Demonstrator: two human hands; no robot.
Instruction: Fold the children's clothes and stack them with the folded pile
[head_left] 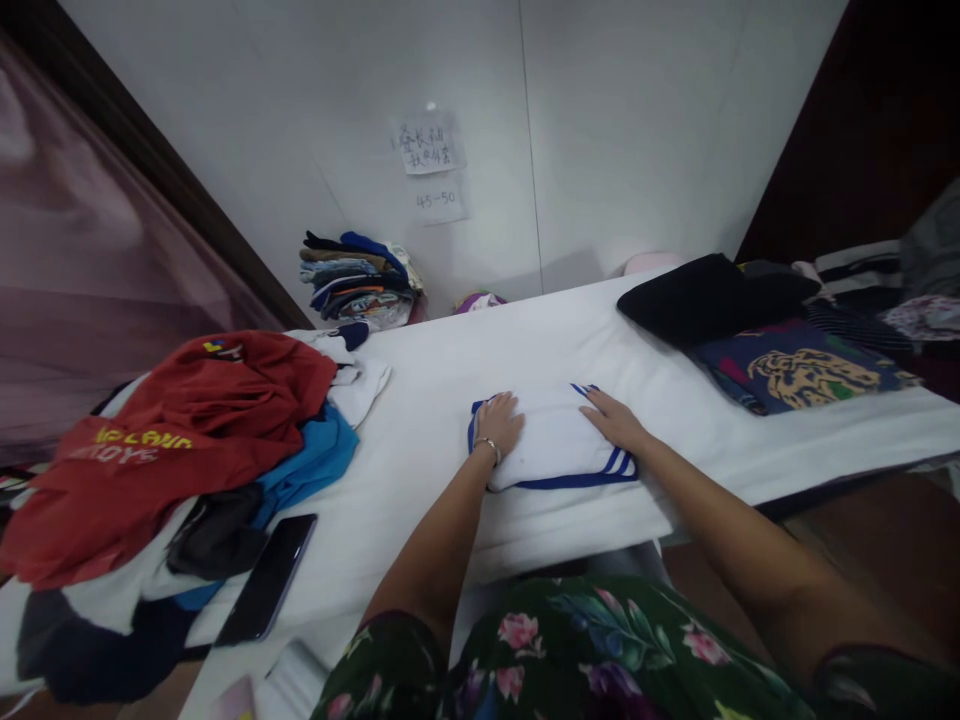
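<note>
A folded white garment with blue stripes along its edges [556,445] lies on the white-covered table [450,390] in front of me. My left hand [498,420], a bracelet on its wrist, rests flat on the garment's left side with fingers stretched out. My right hand [613,418] lies flat on its upper right corner, fingers extended. Neither hand grips anything.
A heap of unfolded clothes topped by a red shirt [172,440] fills the left end, with a black phone [266,580] beside it. A stack of folded clothes [358,282] stands against the wall. Dark folded garments [712,295] and a leopard-print one [806,372] lie at right.
</note>
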